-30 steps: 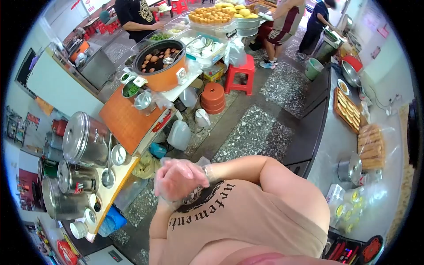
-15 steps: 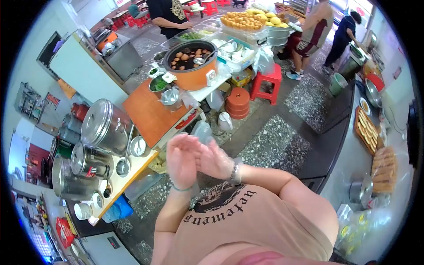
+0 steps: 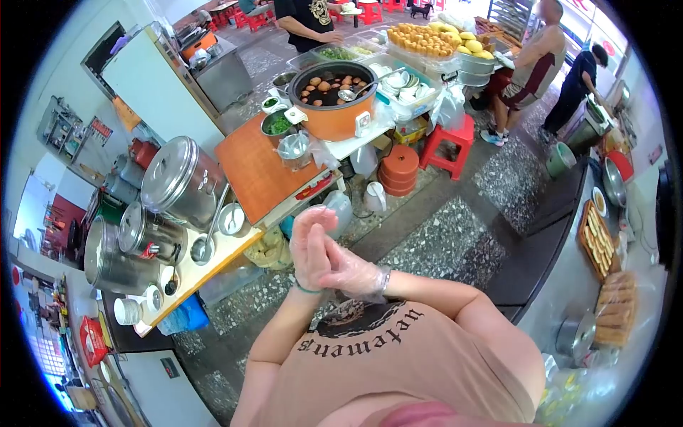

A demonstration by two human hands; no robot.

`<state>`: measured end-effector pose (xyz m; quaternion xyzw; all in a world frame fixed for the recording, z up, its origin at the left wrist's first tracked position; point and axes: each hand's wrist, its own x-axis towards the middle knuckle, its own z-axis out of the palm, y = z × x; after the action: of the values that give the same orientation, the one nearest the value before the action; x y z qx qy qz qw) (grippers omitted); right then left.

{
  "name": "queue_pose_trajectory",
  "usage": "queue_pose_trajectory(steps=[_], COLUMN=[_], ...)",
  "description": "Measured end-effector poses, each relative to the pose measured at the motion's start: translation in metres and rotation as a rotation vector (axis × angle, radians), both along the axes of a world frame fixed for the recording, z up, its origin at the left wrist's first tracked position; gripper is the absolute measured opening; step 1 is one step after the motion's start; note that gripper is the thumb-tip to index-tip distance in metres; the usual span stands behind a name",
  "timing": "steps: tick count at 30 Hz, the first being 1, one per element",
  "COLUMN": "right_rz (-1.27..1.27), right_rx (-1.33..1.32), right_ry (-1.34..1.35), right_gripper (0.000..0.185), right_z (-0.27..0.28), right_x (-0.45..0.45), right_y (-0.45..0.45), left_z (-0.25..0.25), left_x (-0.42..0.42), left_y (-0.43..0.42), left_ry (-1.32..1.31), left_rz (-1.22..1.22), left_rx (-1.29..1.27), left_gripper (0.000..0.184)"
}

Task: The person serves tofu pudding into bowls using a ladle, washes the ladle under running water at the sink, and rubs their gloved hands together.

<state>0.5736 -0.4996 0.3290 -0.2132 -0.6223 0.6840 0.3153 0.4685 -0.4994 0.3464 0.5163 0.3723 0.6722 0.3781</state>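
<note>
My left hand point(image 3: 307, 245) is raised in front of my chest, its fingers extended upward and bent at the tips, with a teal band round the wrist. Against its palm side lies my right hand point(image 3: 353, 272), in a clear plastic glove that bunches at the wrist, its fingers extended. The two hands touch each other, and no object shows between them. Part of each palm is hidden by the overlap. Beyond them stands a table with an orange-brown top point(image 3: 260, 167).
Lidded steel pots point(image 3: 181, 181) and ladles stand on the left counter point(image 3: 186, 288). Ahead are an orange cooker point(image 3: 331, 121) with eggs, a red stool point(image 3: 449, 146) and several people. A metal counter point(image 3: 544, 292) on the right holds a bread tray point(image 3: 596, 238).
My hands have gone from clasped to spread against each other, then closer together with the right lower across the left. The view has turned, shifting the surroundings rightward.
</note>
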Motion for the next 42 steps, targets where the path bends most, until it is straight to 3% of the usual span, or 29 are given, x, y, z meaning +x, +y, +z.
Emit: queue_pose_trajectory(steps=[1, 3, 4, 6, 7, 8, 10, 13, 15, 16, 18, 19, 20, 22, 23, 25, 26, 27, 28, 30, 31, 32, 33, 34, 35, 37, 39, 40, 42], right_rz=[0.006, 0.076, 0.086, 0.271, 0.129, 0.155, 0.279, 0.298, 0.344, 0.407, 0.512, 0.584, 0.674, 0.423, 0.499, 0.612, 0.628, 0.793, 0.834, 0.845, 0.83, 0.86, 0.843, 0.821, 0.795, 0.791, 0.731, 0.748, 0.793], right_rx=[0.005, 0.127, 0.12, 0.429, 0.603, 0.595, 0.303, 0.302, 0.297, -0.26, -0.629, -0.68, -0.698, -0.891, -0.741, -0.74, -0.706, -0.746, -0.753, -0.529, -0.546, -0.54, -0.462, -0.385, -0.387, -0.352, -0.343, -0.35, -0.448], right_ry=[-0.003, -0.226, -0.226, -0.492, -0.227, -0.228, -0.406, -0.331, -0.166, -0.006, 0.275, 0.374, 0.335, 0.548, 0.513, 0.423, 0.374, 0.344, 0.332, 0.283, 0.168, 0.156, 0.107, 0.064, 0.069, 0.07, 0.016, 0.011, -0.072], right_gripper=[0.097, 0.078, 0.078, 0.053, 0.035, 0.035, 0.028, 0.022, 0.034, 0.046, 0.053, 0.057, 0.057, 0.058, 0.06, 0.059, 0.058, 0.044, 0.044, 0.031, 0.019, 0.019, 0.016, 0.02, 0.028, 0.03, 0.035, 0.035, 0.036], right_z=[0.001, -0.002, -0.004, -0.005, -0.012, -0.008, 0.011, -0.003, -0.026, -0.035, -0.032, -0.037, -0.042, -0.054, -0.063, -0.052, -0.048, -0.052, -0.048, -0.036, -0.032, -0.035, -0.042, -0.044, -0.042, -0.049, -0.045, -0.045, -0.045], right_x=[0.005, 0.016, 0.023, 0.034, 0.032, 0.033, 0.033, 0.037, 0.034, 0.029, 0.018, 0.015, 0.01, -0.001, -0.005, -0.011, -0.017, -0.029, -0.043, -0.069, -0.081, -0.094, -0.109, -0.122, -0.139, -0.176, -0.212, -0.231, -0.267], right_y=[0.003, 0.005, 0.005, 0.013, 0.01, 0.002, -0.009, -0.009, 0.001, -0.001, -0.002, -0.003, -0.004, -0.007, -0.001, -0.002, -0.002, 0.0, -0.004, -0.016, -0.021, -0.027, -0.034, -0.044, -0.06, -0.085, -0.122, -0.139, -0.173], left_z=[-0.002, -0.013, -0.019, -0.031, -0.043, -0.045, -0.047, -0.03, -0.01, -0.001, 0.006, -0.012, -0.048, -0.104, -0.105, -0.095, -0.074, -0.045, -0.029, -0.04, -0.04, -0.04, -0.044, -0.047, -0.058, -0.065, -0.063, -0.067, -0.064], left_x=[-0.002, -0.011, -0.015, -0.024, -0.029, -0.025, -0.015, -0.005, -0.004, -0.007, -0.013, -0.013, -0.014, -0.016, -0.013, -0.014, -0.027, -0.042, -0.055, -0.078, -0.088, -0.098, -0.11, -0.117, -0.127, -0.152, -0.171, -0.181, -0.203], left_y=[0.001, -0.001, -0.006, -0.01, -0.012, -0.019, -0.028, -0.039, -0.036, -0.037, -0.046, -0.048, -0.045, -0.043, -0.047, -0.057, -0.07, -0.085, -0.099, -0.126, -0.146, -0.166, -0.187, -0.207, -0.227, -0.268, -0.309, -0.324, -0.36], left_ry=[-0.003, 0.403, 0.402, 0.764, 0.51, 0.494, -0.014, 0.005, 0.107, 0.162, 0.274, 0.26, 0.038, -0.437, -0.456, -0.717, -0.725, -0.304, 0.118, -0.043, -0.202, -0.362, -0.283, -0.453, -0.386, -0.317, -0.262, -0.268, -0.234], left_rz=[0.006, -0.01, -0.002, -0.368, -0.649, -0.63, -0.76, -0.68, -0.605, -0.548, -0.403, -0.312, -0.377, -0.493, -0.397, -0.327, -0.262, -0.134, -0.012, 0.064, 0.136, 0.205, 0.309, 0.374, 0.485, 0.609, 0.753, 0.838, 0.915], left_rx=[0.005, 0.064, 0.054, -0.047, -0.354, -0.366, -0.634, -0.458, -0.307, -0.238, -0.112, -0.121, -0.222, -0.349, -0.325, -0.255, -0.233, -0.242, -0.262, -0.25, -0.346, -0.433, -0.43, -0.363, -0.375, -0.388, -0.449, -0.356, -0.346], left_gripper=[0.027, 0.029, 0.029, 0.032, 0.033, 0.033, 0.035, 0.034, 0.036, 0.04, 0.052, 0.052, 0.044, 0.036, 0.036, 0.034, 0.034, 0.034, 0.034, 0.028, 0.025, 0.023, 0.02, 0.011, 0.006, 0.013, 0.031, 0.038, 0.041])
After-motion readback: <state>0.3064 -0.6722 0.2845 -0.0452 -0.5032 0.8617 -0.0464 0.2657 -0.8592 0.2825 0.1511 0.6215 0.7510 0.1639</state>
